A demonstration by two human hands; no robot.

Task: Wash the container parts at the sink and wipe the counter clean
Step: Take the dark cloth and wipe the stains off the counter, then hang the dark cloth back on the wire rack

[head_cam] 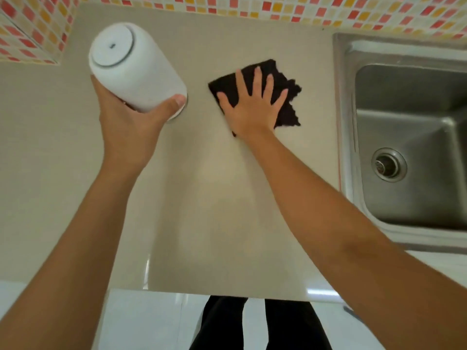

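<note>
My left hand [126, 122] grips a white cylindrical container [131, 69] near its lower end and holds it tilted above the beige counter [202, 198], its flat round end turned toward me. My right hand [252, 107] lies flat with spread fingers on a dark cloth [283, 79] and presses it against the counter, a short way left of the sink. The cloth's edges stick out beyond my fingers and palm.
A stainless steel sink [404, 137] with a round drain [389, 164] is set into the counter at the right. A mosaic tile wall [278, 8] in red, orange and white runs along the back and the left corner. The counter's front edge is near my legs.
</note>
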